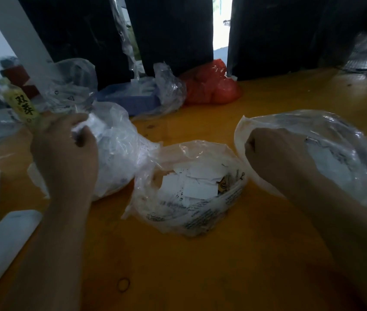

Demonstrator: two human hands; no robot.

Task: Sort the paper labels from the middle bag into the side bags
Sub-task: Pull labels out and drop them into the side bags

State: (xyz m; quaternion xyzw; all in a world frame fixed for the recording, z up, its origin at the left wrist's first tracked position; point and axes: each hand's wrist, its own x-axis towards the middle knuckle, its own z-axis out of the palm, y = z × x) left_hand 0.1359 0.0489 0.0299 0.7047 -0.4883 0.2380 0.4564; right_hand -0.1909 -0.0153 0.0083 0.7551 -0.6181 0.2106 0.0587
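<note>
The left hand (65,151) is curled around a small white paper label (92,125), pinching it at the mouth of the clear crinkled plastic bag on the left (119,149). The right hand (274,153) is bunched into a fist at the opening of the clear plastic bag on the right (335,153); whether it holds a label or only the bag's rim cannot be told from this angle.

The step in hand looks like dropping labels into the side bags. To do it well, each hand should reach past the rim before letting go, so the light paper falls inside rather than catching on the folded plastic or sliding onto the surface.

Between the two hands, near both wrists, sits the clear printed plastic bag in the middle (189,198), its mouth open and a loose heap of white paper labels (196,185) still inside. All three bags rest on the orange wooden surface (200,265).
</note>
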